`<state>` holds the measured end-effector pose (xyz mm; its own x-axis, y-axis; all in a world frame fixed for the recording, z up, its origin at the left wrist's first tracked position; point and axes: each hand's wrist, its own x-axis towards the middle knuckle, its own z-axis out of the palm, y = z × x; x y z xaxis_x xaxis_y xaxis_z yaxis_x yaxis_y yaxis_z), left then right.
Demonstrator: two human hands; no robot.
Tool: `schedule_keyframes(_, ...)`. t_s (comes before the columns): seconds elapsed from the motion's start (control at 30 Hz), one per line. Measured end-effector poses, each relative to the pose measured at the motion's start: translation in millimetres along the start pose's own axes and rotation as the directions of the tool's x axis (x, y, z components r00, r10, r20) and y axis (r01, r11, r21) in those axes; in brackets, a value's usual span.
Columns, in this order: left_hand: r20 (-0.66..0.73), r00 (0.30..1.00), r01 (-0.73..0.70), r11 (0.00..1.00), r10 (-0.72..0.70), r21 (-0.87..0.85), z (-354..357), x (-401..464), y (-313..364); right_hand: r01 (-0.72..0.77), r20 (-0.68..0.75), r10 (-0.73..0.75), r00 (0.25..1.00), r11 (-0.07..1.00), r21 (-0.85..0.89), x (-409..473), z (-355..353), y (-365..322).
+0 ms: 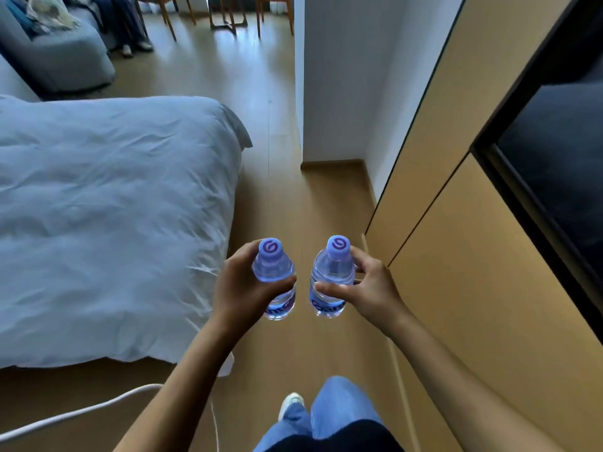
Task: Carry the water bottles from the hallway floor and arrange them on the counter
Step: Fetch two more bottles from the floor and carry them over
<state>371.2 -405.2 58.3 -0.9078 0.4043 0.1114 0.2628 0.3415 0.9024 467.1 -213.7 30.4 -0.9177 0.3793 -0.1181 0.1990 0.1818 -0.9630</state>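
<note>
1. A wood-look floor (280, 102) is running down a narrow passage between a bed (107, 207) on the left and tan cabinet panels (456, 223) on the right; a white wall corner (329, 76) is standing ahead on the right.
2. White rumpled bedding is covering the bed and hanging over its near edge.
3. Farther back, a grey sofa (55, 57) is sitting at upper left, with wooden chair legs (228, 14) showing at the top edge.
4. A white cable (81, 412) is lying across the floor at lower left.
5. The left hand (241, 288) is gripping the left bottle (274, 278) around its body, fingers curled around the far side, thumb across the front.
6. The right hand (368, 288) is holding the right bottle (331, 278), thumb lying across its front, fingers wrapping the shoulder just under the cap.
7. Both bottles are clear, filled, upright, capped in pale purple with a swirl mark; they are being held side by side in the air above the floor, near each other but apart.
8. Both forearms are reaching forward from the lower edge.
9. Blue jeans (339, 409) and one white shoe (290, 402) are showing below the hands.
10. A dark recess (561, 177) is opening in the cabinetry at far right; what it holds cannot be told.
</note>
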Motion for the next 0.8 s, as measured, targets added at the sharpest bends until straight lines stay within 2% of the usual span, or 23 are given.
schedule_keyframes(0.33, -0.006, 1.0, 0.02, 1.0, -0.02, 0.016, 20, 212, -32, 0.016, 0.02, -0.015, 1.0, 1.0, -0.008, 216, -20, -17)
schedule_keyframes(0.6, -0.088, 0.996, -0.008, 1.0, 0.008, 0.0, 37, 397, -20, 0.148, 0.123, -0.139, 0.983, 0.986, -0.07, 422, -48, -61)
schedule_keyframes(0.8, -0.13, 0.991, 0.018, 1.0, -0.017, 0.008, 33, 509, -25, 0.182, 0.165, -0.17, 0.972, 0.981, -0.06, 543, -48, -85)
